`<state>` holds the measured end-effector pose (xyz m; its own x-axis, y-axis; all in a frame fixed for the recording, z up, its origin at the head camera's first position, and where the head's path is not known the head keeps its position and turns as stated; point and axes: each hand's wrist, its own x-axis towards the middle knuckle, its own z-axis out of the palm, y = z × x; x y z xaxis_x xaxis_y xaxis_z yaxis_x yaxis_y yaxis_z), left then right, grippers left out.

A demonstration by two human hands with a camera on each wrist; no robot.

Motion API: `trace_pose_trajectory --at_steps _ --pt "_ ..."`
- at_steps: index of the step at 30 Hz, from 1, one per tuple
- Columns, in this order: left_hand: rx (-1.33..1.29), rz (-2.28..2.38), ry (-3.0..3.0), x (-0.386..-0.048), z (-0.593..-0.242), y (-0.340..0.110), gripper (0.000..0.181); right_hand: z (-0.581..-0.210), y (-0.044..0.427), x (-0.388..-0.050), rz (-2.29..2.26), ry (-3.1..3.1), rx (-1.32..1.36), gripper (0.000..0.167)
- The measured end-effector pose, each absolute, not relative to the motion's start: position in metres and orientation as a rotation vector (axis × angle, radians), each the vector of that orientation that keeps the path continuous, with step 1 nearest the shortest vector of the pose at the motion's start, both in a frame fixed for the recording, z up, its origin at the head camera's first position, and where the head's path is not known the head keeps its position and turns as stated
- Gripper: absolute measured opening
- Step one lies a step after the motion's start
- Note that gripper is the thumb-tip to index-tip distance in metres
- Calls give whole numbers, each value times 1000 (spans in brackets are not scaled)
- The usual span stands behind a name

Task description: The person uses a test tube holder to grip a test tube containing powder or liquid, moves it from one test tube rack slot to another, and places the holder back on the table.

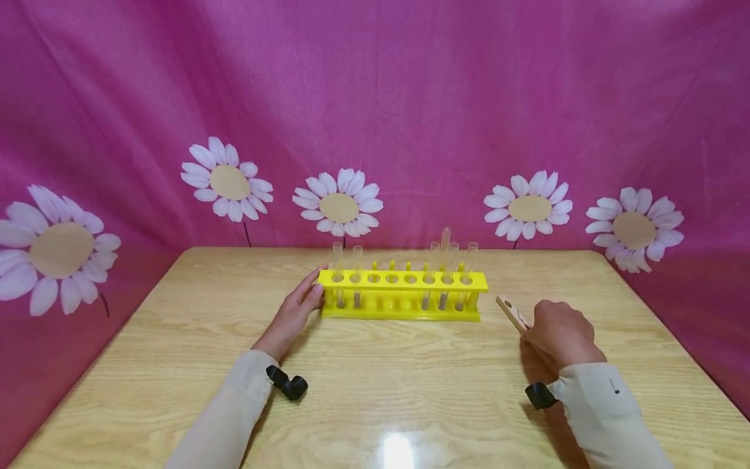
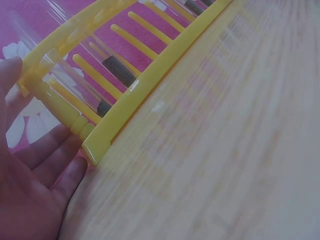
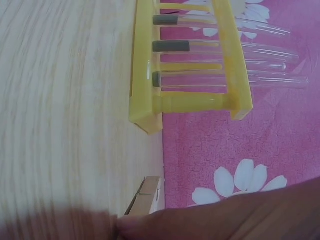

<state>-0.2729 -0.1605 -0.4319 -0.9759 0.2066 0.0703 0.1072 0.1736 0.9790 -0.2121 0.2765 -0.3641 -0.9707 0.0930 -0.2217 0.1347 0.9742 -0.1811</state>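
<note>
Our left hand (image 1: 297, 312): gripping the left end of the long yellow plastic test-tube rack (image 1: 401, 287) on the wood-grain table (image 1: 351, 384).
Our right hand (image 1: 560, 332): grasping a slim pale wooden clamp (image 1: 512, 314), apart from the rack.
Clear tubes with grey contents (image 1: 338, 254): we see two left, three right.

From the middle of the yellow rack (image 1: 401, 285), we have free table (image 1: 381, 374) towards 6 o'clock, between the sleeves (image 1: 225, 407). At both ends tubes (image 1: 435, 257) stand in our way; the left hand (image 1: 295, 311) blocks 9 o'clock. The wooden clamp (image 1: 512, 313) and right hand (image 1: 562, 332) crowd 4 o'clock, leaving us a narrow gap. The curtain (image 1: 422, 117) closes 12 o'clock.
</note>
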Motion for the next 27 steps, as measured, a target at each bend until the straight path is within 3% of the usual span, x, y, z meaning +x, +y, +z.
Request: trace_pose_trajectory --at_steps 27 --pt "303 1917 2357 -271 -429 -159 57 -371 272 -214 -257 2949 240 23"
